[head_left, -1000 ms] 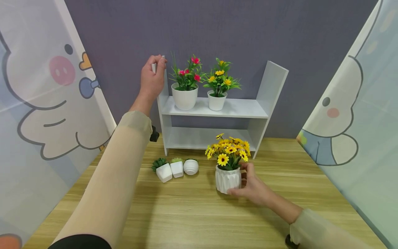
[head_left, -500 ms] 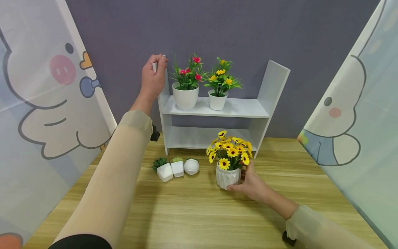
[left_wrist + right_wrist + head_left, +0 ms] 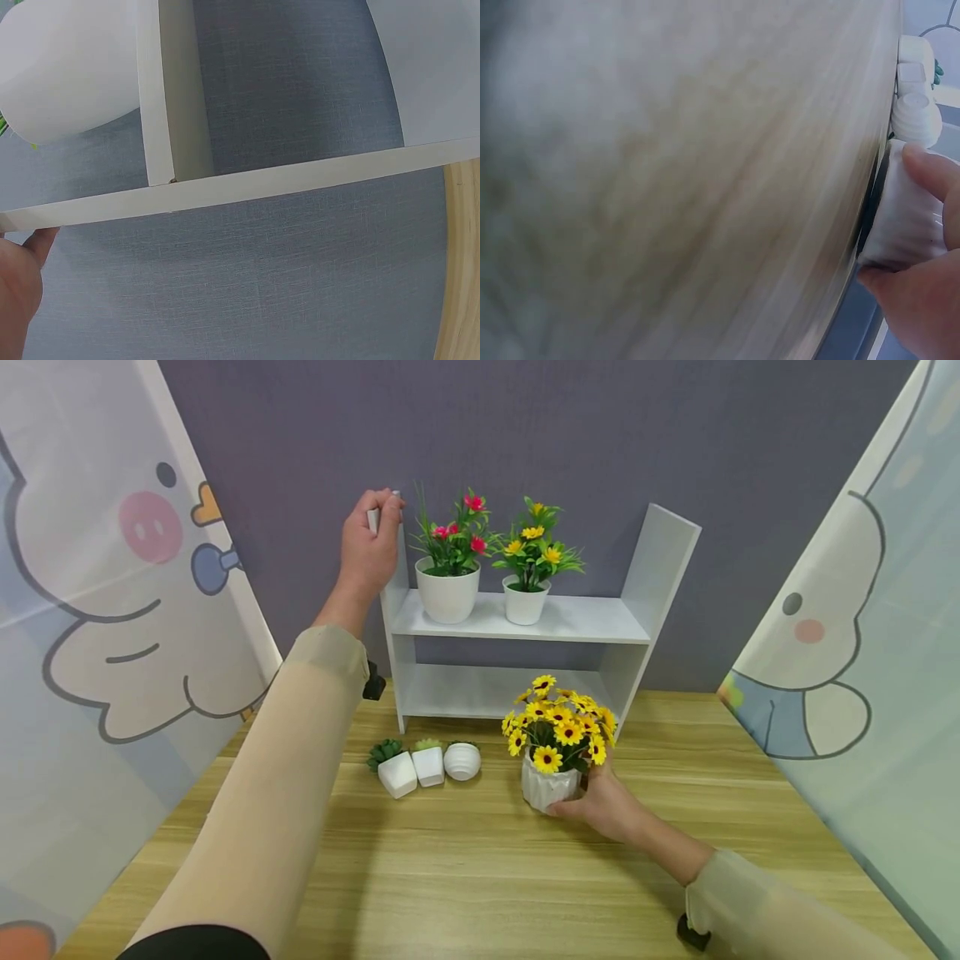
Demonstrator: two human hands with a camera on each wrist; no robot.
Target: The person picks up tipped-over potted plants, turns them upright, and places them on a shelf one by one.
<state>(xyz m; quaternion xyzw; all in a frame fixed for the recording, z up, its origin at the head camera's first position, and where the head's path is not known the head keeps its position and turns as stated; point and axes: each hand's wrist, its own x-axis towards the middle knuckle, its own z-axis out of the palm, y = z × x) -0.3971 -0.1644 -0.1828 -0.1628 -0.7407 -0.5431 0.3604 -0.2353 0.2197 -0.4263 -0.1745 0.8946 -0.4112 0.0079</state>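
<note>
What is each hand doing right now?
Left hand: grips the top of the white wooden shelf's left side panel.
Right hand: holds the white ribbed pot of yellow flowers.

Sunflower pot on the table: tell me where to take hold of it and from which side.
Grip the sunflower pot by its white ribbed wall, low down, from its right side, as the right hand does now. The yellow blooms spread wide over the rim, so a grasp from above would likely crush them. The three small pots crowd the left side, while the table is bare on the right.

red flower pot [image 3: 447, 593] & small yellow one [image 3: 525, 602] on top, 3 succulent pots [image 3: 427, 768] on table [image 3: 450, 877]
</note>
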